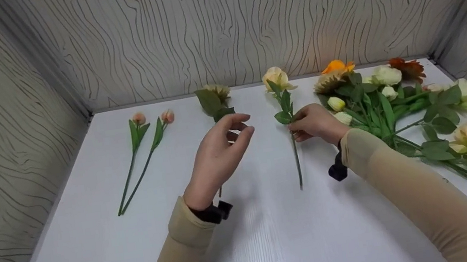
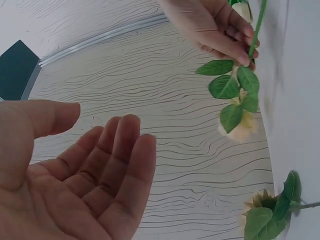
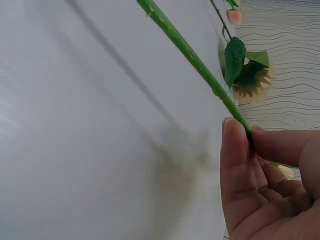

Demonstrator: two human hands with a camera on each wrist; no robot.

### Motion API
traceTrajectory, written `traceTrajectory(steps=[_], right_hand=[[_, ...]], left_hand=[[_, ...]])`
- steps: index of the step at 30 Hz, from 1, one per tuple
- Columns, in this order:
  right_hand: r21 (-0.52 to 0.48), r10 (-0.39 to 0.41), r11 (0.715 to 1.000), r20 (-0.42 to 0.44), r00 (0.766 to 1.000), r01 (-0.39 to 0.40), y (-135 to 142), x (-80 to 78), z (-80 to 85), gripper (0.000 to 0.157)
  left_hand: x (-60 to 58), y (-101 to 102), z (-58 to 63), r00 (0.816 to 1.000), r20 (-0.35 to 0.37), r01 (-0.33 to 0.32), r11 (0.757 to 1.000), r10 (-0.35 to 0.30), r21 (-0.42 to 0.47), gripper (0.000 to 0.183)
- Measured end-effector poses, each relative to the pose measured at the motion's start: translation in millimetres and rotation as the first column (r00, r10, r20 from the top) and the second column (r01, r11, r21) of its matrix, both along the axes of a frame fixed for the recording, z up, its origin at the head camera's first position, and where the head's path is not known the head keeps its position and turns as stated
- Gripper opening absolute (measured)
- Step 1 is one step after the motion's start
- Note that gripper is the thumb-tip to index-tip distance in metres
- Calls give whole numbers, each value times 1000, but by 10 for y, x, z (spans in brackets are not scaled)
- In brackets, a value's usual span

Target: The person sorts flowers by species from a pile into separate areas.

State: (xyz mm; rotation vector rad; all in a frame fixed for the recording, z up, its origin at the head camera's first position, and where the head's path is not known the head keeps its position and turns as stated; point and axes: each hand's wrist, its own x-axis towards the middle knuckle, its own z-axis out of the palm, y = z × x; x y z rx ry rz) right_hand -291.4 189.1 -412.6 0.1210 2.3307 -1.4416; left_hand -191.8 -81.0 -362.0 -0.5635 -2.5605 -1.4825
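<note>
My right hand (image 1: 315,124) pinches the green stem (image 3: 192,59) of a pale peach artificial rose (image 1: 276,79) between thumb and fingers. Its bloom points toward the back wall, and the stem's shadow falls on the table in the right wrist view. Nothing is in my left hand (image 1: 218,151), which hovers with loosely bent fingers over the stem of a beige sunflower-like bloom (image 1: 218,91). That flower lies on the table, its stem partly hidden by the hand. In the left wrist view the rose's leaves (image 2: 224,86) hang below the right hand.
Two pink tulips (image 1: 138,119) lie at the left of the white table (image 1: 93,242). At the right is a heap of mixed flowers (image 1: 386,76), white, orange, rust and yellow, close by the right forearm. Wood-grain panels (image 1: 219,28) stand along the back and sides.
</note>
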Motion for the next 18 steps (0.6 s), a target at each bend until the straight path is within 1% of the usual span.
traceTrajectory(steps=[3, 5, 7, 10, 12, 14, 16, 18], right_hand=[[35, 3, 999, -1, 1000, -3, -61, -89, -104, 36], [60, 13, 998, -23, 1000, -11, -89, -131, -161, 34], [77, 20, 997, -41, 999, -17, -111, -160, -201, 32], [96, 12, 995, -49, 999, -7, -88, -154, -243, 30], [102, 8, 995, -44, 999, -4, -77, -145, -245, 33], [126, 18, 992, -44, 999, -12, -64, -129, -232, 39], [162, 35, 986, -58, 998, -25, -45, -100, -195, 45], [193, 52, 981, -79, 996, -36, -1, -51, -131, 49]], left_hand=[[-18, -37, 19, 999, -31, -25, 1000, 25, 1, 30], [-30, -54, 20, 996, -74, -46, 999, 44, -22, 30], [-45, -65, 9, 991, -115, -73, 995, 65, -68, 29], [-60, -25, -28, 985, -161, -92, 981, 65, -169, 29], [-75, 9, -62, 983, -177, -94, 967, 52, -238, 31], [-86, 43, -95, 981, -194, -82, 950, 23, -303, 35], [-91, 77, -130, 978, -210, -64, 930, -15, -363, 40], [-89, 114, -172, 972, -227, -44, 903, -60, -428, 46]])
